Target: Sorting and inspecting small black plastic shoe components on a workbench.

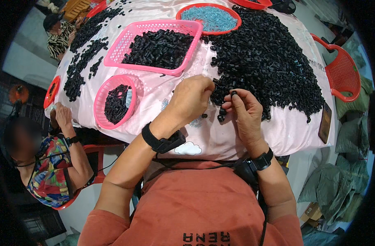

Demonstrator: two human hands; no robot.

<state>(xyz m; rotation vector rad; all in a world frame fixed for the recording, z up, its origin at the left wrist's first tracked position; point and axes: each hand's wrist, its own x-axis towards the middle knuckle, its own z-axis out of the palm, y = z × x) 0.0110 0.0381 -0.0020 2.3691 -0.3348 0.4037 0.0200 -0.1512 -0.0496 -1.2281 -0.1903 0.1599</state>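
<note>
My left hand (191,96) is closed at the near left edge of a big pile of small black plastic pieces (269,61). Its fingertips are curled away from view, so anything in them is hidden. Just to its right, my right hand (248,110) pinches a small black plastic piece (233,94) between thumb and forefinger. A few more black pieces (222,115) lie close beside its curled fingers. Both hands are over the pink patterned tablecloth (214,141), a short way apart.
Ahead on the left are a pink rectangular basket (113,57) of black pieces and a round pink basket (98,107) of thin dark parts. A red tray (237,25) holds clear bluish parts. A phone (325,123) and red chair (344,74) are right; co-workers (50,172) sit left.
</note>
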